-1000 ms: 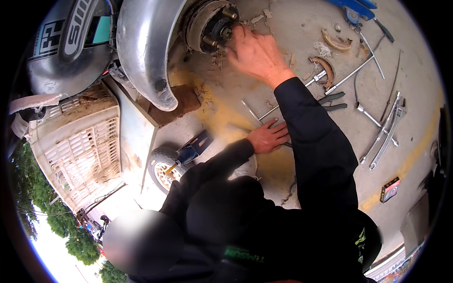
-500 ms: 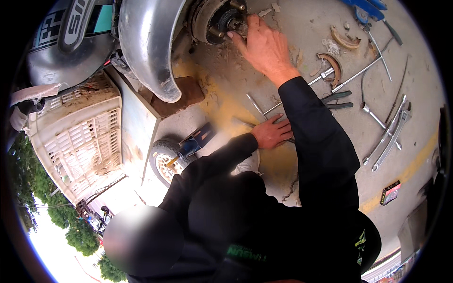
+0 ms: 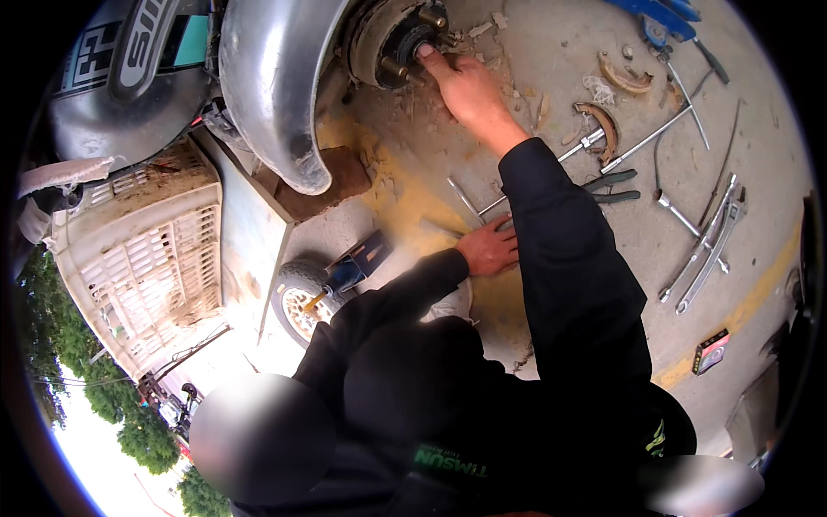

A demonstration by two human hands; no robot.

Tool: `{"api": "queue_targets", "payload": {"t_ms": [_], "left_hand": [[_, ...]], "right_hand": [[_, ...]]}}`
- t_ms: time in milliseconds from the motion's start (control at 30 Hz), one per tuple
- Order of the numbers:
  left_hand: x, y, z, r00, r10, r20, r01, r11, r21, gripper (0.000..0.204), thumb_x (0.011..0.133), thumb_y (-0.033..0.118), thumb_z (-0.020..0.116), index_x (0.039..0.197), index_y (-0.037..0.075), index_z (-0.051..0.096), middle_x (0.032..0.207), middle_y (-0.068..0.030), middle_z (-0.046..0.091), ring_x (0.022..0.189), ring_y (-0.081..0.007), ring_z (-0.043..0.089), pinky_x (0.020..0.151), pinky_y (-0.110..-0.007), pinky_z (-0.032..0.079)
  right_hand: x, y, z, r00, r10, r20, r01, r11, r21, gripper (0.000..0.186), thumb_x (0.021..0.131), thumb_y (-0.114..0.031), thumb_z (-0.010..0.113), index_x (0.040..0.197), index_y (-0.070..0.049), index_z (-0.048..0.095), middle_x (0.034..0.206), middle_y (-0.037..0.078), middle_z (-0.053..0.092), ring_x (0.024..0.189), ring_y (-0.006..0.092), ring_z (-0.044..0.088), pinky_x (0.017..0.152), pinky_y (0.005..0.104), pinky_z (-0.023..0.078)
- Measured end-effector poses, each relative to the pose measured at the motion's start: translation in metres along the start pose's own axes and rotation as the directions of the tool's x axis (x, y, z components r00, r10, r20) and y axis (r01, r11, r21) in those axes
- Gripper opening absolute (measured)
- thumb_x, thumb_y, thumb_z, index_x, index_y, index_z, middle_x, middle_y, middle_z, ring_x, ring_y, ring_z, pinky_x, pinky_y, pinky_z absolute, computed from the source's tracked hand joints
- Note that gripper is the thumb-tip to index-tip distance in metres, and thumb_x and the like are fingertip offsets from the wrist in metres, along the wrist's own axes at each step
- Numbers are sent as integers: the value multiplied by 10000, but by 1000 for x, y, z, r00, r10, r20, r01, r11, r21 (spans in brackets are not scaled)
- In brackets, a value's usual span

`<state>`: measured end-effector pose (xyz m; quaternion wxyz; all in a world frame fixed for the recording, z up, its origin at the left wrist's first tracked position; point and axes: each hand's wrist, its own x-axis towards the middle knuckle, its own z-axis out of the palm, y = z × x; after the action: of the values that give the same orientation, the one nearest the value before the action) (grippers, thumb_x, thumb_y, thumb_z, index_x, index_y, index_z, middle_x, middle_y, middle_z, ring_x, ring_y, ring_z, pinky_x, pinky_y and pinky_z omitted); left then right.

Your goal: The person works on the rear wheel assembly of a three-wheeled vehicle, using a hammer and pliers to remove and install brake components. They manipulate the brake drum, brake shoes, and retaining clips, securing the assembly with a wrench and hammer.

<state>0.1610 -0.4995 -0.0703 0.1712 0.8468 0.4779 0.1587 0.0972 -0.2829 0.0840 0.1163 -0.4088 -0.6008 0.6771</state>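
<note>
My right hand [image 3: 474, 90] reaches to the wheel hub [image 3: 379, 52] at the top, its thumb on the hub's dark centre. The fingers are curled and partly hidden, so anything between them cannot be made out. Threaded studs stick out of the hub beside the thumb. My left hand [image 3: 488, 247] lies on the floor with its fingers apart, holding nothing visible. Its fingertips pass behind my right sleeve. A thin metal bar [image 3: 466, 202] lies just beyond it, and pliers [image 3: 616, 185] with dark handles lie right of my right forearm.
A silver fender [image 3: 267, 77] curves left of the hub. Curved brake shoes [image 3: 627, 79], a cross wrench [image 3: 655, 138] and an adjustable wrench [image 3: 715, 246] lie at right. A blue jack [image 3: 659, 21] stands top right; a small wheel [image 3: 297, 302] and a white crate [image 3: 155, 267] are at left.
My right thumb has shifted up onto the hub's centre, and the fingers that were stretched beside it are now curled in. My left hand stays on the floor.
</note>
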Motion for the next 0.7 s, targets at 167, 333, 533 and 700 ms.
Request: {"api": "queue_targets", "payload": {"t_ms": [167, 333, 533, 700], "left_hand": [[-2, 0, 6, 998, -55, -4, 55, 996, -71, 420, 856, 297, 623, 1240, 136, 564, 1387, -73, 510, 1277, -236, 475, 1113, -498, 323], [-3, -1, -7, 1000, -9, 3, 9, 1000, -25, 441, 848, 302, 631, 1249, 134, 556, 1411, -77, 484, 1309, -244, 446, 1114, -499, 319], [4, -3, -8, 999, 40, 32, -41, 999, 23, 441, 844, 305, 628, 1242, 125, 565, 1422, -86, 478, 1318, -241, 435, 1121, -516, 306], [16, 10, -25, 908, -276, 316, 409, 752, -518, 508, 888, 347, 580, 1335, 106, 557, 1403, -126, 519, 1331, -291, 438, 1119, -518, 296]], "right_hand": [[-17, -4, 9, 941, -326, -93, 155, 657, -738, 605, 946, -554, 496, 902, 42, 583, 729, 196, 648, 692, 364, 675, 545, 438, 504], [-3, 3, 6, 712, -702, -23, 366, 400, -840, 503, 946, -452, 544, 915, 49, 583, 808, 239, 670, 704, 395, 673, 598, 474, 531], [17, 7, -4, 957, -290, -31, 271, 924, -271, 481, 987, -399, 493, 815, 31, 619, 629, 148, 612, 572, 291, 654, 531, 392, 507], [-11, 6, -16, 941, -217, 259, 317, 830, -459, 525, 973, -458, 482, 890, 31, 656, 838, 237, 682, 946, 426, 643, 867, 484, 478]]}}
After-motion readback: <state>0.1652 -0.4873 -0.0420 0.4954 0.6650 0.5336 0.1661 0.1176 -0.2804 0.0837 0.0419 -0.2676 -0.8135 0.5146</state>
